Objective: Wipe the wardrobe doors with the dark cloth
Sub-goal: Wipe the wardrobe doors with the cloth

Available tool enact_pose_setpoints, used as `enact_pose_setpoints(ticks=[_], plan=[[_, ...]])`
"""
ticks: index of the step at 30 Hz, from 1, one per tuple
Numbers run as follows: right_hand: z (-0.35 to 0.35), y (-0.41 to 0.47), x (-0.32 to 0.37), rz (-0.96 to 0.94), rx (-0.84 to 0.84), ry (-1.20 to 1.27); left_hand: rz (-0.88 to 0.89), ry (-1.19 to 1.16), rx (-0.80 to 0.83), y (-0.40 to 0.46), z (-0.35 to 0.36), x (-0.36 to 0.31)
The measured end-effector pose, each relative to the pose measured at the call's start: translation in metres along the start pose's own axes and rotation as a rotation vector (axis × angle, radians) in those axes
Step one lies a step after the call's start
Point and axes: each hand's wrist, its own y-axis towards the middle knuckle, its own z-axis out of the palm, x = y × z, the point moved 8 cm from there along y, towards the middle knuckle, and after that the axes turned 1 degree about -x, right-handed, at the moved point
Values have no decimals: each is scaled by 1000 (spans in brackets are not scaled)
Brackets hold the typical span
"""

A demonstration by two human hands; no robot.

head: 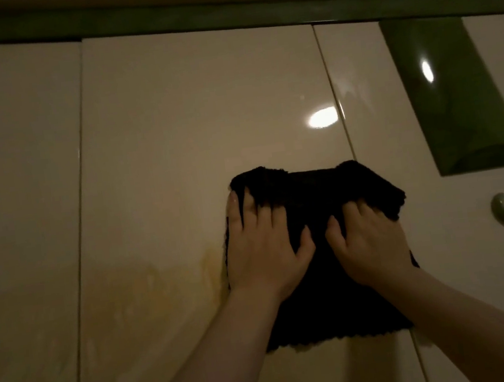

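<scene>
Both hands are pressing the dark cloth flat against a cream wardrobe door.

The left hand and right hand are lying side by side, fingers bunching its top edge; unwiped panel is stretching above.

Black cloth, glossy cream doors

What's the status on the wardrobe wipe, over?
Left hand and right hand both pressed flat on the dark cloth. Cloth against the cream wardrobe door, overlapping the seam to its right. Nothing in the way.
</scene>
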Motion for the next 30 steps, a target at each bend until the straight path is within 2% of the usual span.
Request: enact_pose_setpoints(ticks=[11,16,24,30], plan=[[3,108,63,-71,-51,63,-57,110,-103,79,-33,80],[7,75,68,-68,-81,76,-78,107,-83,54,-33,84],[15,12,91,-39,-11,77,-85,116,-33,-12,-29,96],[14,10,102,-66,-1,31,-50,100,-24,-18,-30,101]])
